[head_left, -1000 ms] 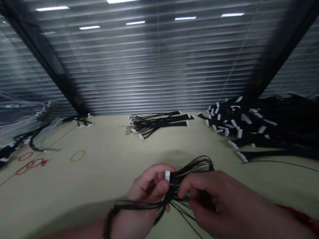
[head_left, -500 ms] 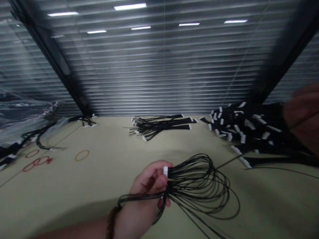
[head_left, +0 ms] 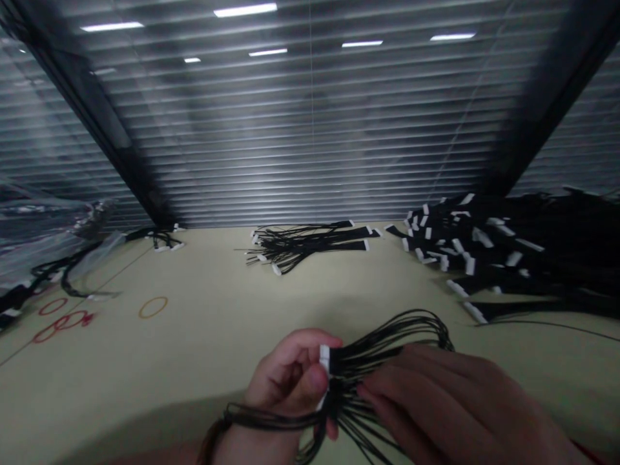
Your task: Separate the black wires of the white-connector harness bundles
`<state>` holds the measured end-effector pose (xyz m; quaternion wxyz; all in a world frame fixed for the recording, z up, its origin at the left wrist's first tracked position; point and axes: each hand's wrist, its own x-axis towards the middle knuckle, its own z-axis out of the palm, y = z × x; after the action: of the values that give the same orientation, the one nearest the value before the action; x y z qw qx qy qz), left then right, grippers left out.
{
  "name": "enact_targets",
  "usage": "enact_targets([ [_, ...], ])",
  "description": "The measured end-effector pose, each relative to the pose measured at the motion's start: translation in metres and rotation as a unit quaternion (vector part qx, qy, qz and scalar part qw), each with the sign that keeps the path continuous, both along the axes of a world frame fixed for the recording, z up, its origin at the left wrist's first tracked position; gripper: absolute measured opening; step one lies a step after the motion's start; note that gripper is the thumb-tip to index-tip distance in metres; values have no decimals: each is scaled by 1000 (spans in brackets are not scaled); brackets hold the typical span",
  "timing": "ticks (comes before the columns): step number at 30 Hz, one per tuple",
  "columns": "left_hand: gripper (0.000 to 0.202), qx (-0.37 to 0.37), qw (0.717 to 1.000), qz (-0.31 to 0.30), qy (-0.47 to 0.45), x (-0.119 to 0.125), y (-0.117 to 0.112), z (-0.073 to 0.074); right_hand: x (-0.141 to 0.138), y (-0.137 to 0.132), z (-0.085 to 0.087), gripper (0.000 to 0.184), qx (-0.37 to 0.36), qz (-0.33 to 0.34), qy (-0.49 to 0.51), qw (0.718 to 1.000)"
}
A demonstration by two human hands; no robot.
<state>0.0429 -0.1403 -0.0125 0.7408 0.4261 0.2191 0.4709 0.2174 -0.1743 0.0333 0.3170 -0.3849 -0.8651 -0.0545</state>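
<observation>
Left hand (head_left: pixel 283 391) pinches white connector (head_left: pixel 325 357); black wires (head_left: pixel 343 358) fan right to the right hand (head_left: pixel 455 400), whose grip I cannot tell

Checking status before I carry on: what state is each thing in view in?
Left hand: closed on held harness.
Right hand: fingers at held harness, grip unclear.
Held harness: bent into loops.
Middle harnesses: loosely piled.
Right harnesses: heaped.
Left cables: lying loose.
Yellow band: slack, lying flat.
Red bands: slack.
Clear plastic: crumpled.
Blinds: lowered.
</observation>
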Motion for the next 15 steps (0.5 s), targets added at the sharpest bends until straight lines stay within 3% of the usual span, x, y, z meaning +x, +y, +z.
enact_targets([
  [8, 19, 11, 997, -67, -30, 0, 0, -1, -1, 3, -1, 31, 65, 23, -19, 997],
  [15, 22, 80, 990, -93, -63, 0, 4, -15, -6, 6, -4, 27, 158, 2, -17, 987],
])
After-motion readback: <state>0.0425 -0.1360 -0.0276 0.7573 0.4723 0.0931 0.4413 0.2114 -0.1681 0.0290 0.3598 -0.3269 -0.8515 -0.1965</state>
